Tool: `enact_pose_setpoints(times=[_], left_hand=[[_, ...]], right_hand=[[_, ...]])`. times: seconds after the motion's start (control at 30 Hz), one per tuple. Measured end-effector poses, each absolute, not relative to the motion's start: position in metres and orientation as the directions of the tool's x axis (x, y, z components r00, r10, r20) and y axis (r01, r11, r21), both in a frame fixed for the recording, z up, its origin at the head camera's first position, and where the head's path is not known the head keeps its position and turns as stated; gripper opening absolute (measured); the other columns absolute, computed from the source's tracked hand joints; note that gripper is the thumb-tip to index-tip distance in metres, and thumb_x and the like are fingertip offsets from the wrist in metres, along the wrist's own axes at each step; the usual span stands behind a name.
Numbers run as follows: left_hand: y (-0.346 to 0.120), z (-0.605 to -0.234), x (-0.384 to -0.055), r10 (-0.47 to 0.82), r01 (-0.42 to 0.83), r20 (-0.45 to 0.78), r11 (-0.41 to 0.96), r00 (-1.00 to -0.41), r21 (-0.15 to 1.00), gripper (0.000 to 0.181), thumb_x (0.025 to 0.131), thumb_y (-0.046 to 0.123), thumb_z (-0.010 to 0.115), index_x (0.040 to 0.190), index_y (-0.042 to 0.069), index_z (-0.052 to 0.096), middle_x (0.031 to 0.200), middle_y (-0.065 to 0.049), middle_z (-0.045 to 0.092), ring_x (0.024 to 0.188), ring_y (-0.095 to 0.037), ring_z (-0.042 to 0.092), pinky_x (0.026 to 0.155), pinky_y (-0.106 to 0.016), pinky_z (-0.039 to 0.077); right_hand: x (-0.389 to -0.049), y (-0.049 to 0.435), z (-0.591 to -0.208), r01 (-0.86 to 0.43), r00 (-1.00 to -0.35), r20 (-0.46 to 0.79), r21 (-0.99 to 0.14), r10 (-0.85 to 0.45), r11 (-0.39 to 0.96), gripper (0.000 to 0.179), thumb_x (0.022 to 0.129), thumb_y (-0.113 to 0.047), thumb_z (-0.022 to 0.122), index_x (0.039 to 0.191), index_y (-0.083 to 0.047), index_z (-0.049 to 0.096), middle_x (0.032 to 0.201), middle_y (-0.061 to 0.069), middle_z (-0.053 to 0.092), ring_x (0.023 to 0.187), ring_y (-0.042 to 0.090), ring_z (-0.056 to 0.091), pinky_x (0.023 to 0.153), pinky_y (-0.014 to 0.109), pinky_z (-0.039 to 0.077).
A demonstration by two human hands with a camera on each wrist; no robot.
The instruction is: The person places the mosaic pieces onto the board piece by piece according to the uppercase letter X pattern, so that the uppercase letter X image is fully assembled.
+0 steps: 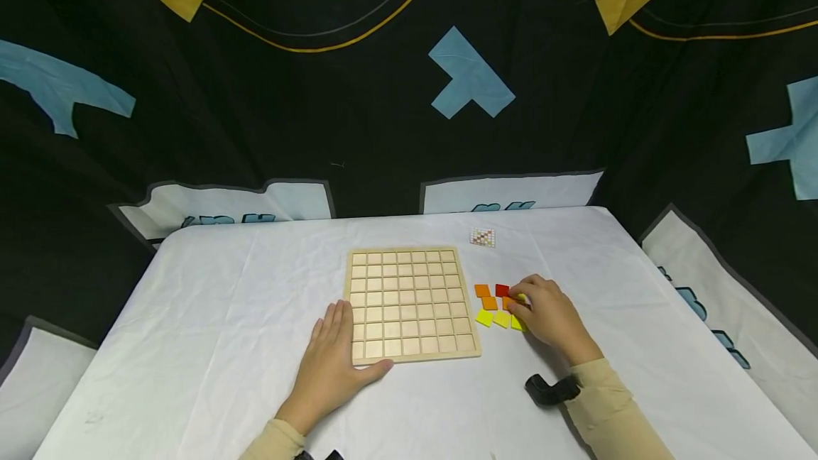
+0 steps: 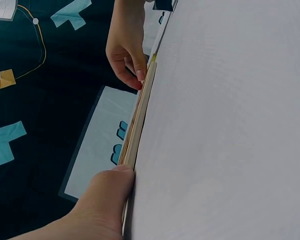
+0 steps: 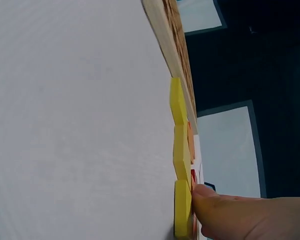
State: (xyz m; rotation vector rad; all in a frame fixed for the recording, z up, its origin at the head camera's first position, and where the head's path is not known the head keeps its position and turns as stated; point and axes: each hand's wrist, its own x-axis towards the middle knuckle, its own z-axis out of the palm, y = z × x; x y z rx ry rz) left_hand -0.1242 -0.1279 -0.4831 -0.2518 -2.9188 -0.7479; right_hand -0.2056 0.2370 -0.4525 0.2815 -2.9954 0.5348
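Observation:
A square wooden grid board [image 1: 409, 359] lies on the white table. My left hand [image 1: 329, 360] rests at its lower left corner, fingers straight along the left edge and thumb [image 2: 107, 192] against the near edge. To the board's right lie small square tiles: a red tile [image 1: 502, 290], orange tiles [image 1: 482, 291] and yellow tiles [image 1: 483, 317]. Over the right side of this group, my right hand [image 1: 546, 311] has its index finger and thumb bent down among the red and orange tiles. Whether a tile is pinched there is hidden. In the right wrist view, the thumb [image 3: 210, 207] is beside a yellow tile [image 3: 183, 210].
A small printed card with a coloured grid pattern [image 1: 482, 237] lies beyond the tiles, near the board's far right corner. Behind the table hangs a black curtain [image 1: 377, 112] with blue and yellow shapes. A black band piece [image 1: 551, 390] sticks out from the right sleeve.

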Motion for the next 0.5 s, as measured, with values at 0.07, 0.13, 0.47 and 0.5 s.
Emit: enact_pose_setpoints(times=[0.07, 0.13, 0.47, 0.5], left_hand=[[-0.1276, -0.4828, -0.1239, 0.13, 0.189, 0.156, 0.864, -0.979, 0.467, 0.127, 0.075, 0.074, 0.068, 0.153, -0.011, 0.017, 0.162, -0.027, 0.016, 0.153, -0.041, 0.014, 0.124, -0.057, 0.013], [-0.1273, -0.4827, -0.1238, 0.129, 0.188, 0.156, 0.864, -0.979, 0.467, 0.126, 0.075, 0.074, 0.068, 0.153, -0.012, 0.017, 0.162, -0.027, 0.016, 0.153, -0.041, 0.014, 0.124, -0.057, 0.013], [-0.1269, -0.4818, -0.123, 0.12, 0.178, 0.155, 0.874, -0.981, 0.452, 0.127, 0.075, 0.076, 0.067, 0.154, -0.011, 0.017, 0.162, -0.026, 0.017, 0.153, -0.041, 0.015, 0.124, -0.056, 0.015], [-0.127, -0.4818, -0.1229, 0.118, 0.176, 0.155, 0.877, -0.981, 0.447, 0.127, 0.075, 0.076, 0.066, 0.154, -0.01, 0.017, 0.162, -0.026, 0.018, 0.153, -0.041, 0.015, 0.124, -0.056, 0.016]], right_hand=[[-0.2053, 0.238, -0.4519, -0.194, -0.98, 0.102, -0.35, -0.169, 0.917, 0.022, 0.088, -0.023, 0.075, 0.106, -0.01, 0.075, 0.115, 0.011, 0.065, 0.107, 0.033, 0.057, 0.093, 0.053, 0.049], [-0.2054, 0.2391, -0.4515, -0.19, -0.981, 0.09, -0.358, -0.169, 0.914, 0.022, 0.088, -0.023, 0.076, 0.106, -0.01, 0.074, 0.116, 0.012, 0.064, 0.108, 0.034, 0.056, 0.095, 0.054, 0.049], [-0.2121, 0.2405, -0.4477, -0.202, -0.979, 0.047, -0.344, -0.198, 0.917, 0.02, 0.085, -0.023, 0.079, 0.102, -0.012, 0.076, 0.114, 0.011, 0.061, 0.109, 0.034, 0.053, 0.094, 0.053, 0.049], [-0.2131, 0.2402, -0.4473, -0.205, -0.978, 0.047, -0.346, -0.202, 0.915, 0.019, 0.085, -0.022, 0.079, 0.1, -0.012, 0.075, 0.113, 0.011, 0.062, 0.108, 0.033, 0.053, 0.094, 0.052, 0.049]])
